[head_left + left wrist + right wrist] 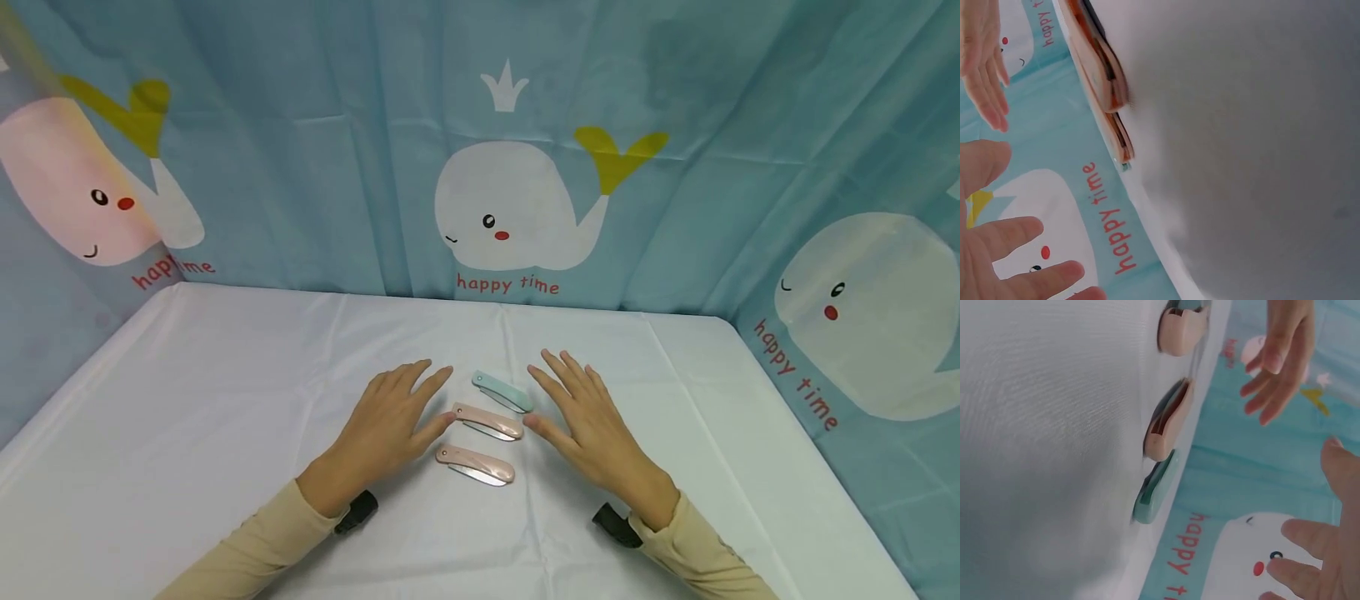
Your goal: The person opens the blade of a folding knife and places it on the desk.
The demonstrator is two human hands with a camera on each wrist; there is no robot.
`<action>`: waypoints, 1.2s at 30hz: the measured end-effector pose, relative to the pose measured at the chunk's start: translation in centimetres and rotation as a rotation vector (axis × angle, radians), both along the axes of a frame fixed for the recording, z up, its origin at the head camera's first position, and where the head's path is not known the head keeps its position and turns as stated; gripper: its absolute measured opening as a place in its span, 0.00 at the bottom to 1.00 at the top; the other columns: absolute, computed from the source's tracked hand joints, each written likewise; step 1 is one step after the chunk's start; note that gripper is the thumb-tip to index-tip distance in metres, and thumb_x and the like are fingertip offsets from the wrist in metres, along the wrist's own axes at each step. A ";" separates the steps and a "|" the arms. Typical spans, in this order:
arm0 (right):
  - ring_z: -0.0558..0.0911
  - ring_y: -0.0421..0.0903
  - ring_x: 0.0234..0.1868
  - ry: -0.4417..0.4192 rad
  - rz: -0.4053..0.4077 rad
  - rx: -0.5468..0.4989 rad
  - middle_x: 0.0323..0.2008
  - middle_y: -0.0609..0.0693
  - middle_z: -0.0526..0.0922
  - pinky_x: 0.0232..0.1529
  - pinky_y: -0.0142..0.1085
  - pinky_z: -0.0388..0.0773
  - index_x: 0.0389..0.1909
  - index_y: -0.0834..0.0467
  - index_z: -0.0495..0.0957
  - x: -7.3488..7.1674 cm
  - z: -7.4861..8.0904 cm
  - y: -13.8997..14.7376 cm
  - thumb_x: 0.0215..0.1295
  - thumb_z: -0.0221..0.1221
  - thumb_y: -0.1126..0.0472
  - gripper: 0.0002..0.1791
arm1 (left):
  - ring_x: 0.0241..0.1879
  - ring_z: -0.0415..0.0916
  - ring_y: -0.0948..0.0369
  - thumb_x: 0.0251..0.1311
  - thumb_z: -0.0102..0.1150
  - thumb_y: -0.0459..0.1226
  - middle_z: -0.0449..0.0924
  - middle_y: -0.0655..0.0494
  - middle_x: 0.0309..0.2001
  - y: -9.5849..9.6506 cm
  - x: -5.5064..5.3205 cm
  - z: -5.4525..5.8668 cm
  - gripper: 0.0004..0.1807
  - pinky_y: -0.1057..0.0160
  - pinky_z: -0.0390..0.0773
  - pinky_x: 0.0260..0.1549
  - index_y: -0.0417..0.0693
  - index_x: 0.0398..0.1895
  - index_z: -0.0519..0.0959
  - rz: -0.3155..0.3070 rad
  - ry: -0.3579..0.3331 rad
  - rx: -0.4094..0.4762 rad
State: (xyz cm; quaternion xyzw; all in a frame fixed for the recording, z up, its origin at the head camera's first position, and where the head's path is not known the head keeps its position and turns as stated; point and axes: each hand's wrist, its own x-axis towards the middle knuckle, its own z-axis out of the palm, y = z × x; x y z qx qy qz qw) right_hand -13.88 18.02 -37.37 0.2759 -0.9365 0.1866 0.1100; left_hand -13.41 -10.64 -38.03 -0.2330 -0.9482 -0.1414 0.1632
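Observation:
Three folding knives lie in a loose column on the white cloth, their blades folded partly into the handles. Farthest is the mint green knife (502, 392). A pink knife (489, 422) lies in the middle, and another pink knife (476, 465) is nearest the person. My left hand (390, 417) hovers at their left with fingers spread, its thumb tip close by the middle knife's end. On the other side my right hand (588, 421) is held with fingers spread, thumb near the middle knife's right end. Both wrist views show the hands above the cloth, holding nothing.
A white cloth (247, 400) with fold creases covers the table. Blue curtains (322, 167) printed with whales and "happy time" stand behind it and along both sides. Each wrist bears a black strap-on device, such as the right wrist device (617, 526).

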 end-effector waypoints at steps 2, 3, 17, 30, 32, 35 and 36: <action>0.54 0.57 0.78 -0.003 0.019 -0.006 0.77 0.52 0.58 0.75 0.60 0.49 0.74 0.51 0.62 0.1 0.1 -0.1 0.71 0.56 0.43 0.35 | 0.62 0.72 0.43 0.64 0.61 0.53 0.73 0.41 0.64 0.0 0.1 0.1 0.32 0.40 0.71 0.60 0.50 0.68 0.71 -0.009 -0.008 -0.002; 0.55 0.57 0.78 -0.005 0.028 -0.006 0.76 0.52 0.59 0.75 0.60 0.50 0.74 0.51 0.63 0.2 0.1 -0.1 0.70 0.57 0.43 0.35 | 0.62 0.72 0.44 0.64 0.61 0.52 0.74 0.41 0.63 0.1 0.2 0.2 0.32 0.40 0.71 0.60 0.50 0.68 0.71 -0.016 -0.011 -0.001; 0.72 0.49 0.68 -0.076 0.161 0.037 0.66 0.49 0.74 0.67 0.48 0.70 0.65 0.52 0.73 1.4 -0.5 -1.1 0.64 0.62 0.41 0.32 | 0.52 0.77 0.53 0.61 0.66 0.49 0.78 0.51 0.54 0.4 0.9 0.1 0.28 0.48 0.76 0.51 0.52 0.63 0.75 -0.195 -0.095 -0.028; 0.78 0.45 0.58 -0.185 0.220 0.038 0.54 0.45 0.81 0.59 0.44 0.75 0.55 0.52 0.80 1.6 -1.3 -2.0 0.66 0.62 0.44 0.23 | 0.38 0.71 0.63 0.59 0.68 0.46 0.77 0.58 0.44 0.7 1.2 -0.3 0.25 0.63 0.73 0.37 0.53 0.59 0.77 -0.294 -0.179 -0.046; 0.78 0.45 0.57 -0.211 0.225 0.049 0.53 0.45 0.82 0.59 0.44 0.75 0.55 0.53 0.80 1.5 -1.4 -2.1 0.67 0.61 0.44 0.22 | 0.36 0.69 0.64 0.59 0.69 0.44 0.77 0.59 0.43 0.7 1.2 -0.4 0.24 0.64 0.72 0.36 0.52 0.58 0.77 -0.313 -0.188 -0.038; 0.79 0.44 0.56 -0.241 0.243 0.057 0.50 0.44 0.83 0.59 0.43 0.75 0.54 0.53 0.81 1.6 -1.5 -2.2 0.68 0.61 0.46 0.21 | 0.36 0.70 0.65 0.58 0.69 0.43 0.77 0.59 0.41 0.7 1.2 -0.5 0.21 0.64 0.72 0.36 0.52 0.54 0.78 -0.329 -0.201 -0.030; 0.79 0.44 0.56 -0.247 0.250 0.058 0.49 0.43 0.83 0.59 0.43 0.75 0.54 0.53 0.81 1.5 -1.5 -2.3 0.68 0.61 0.46 0.20 | 0.36 0.70 0.65 0.58 0.70 0.43 0.77 0.60 0.41 0.8 1.2 -0.5 0.20 0.64 0.73 0.36 0.52 0.53 0.79 -0.331 -0.207 -0.028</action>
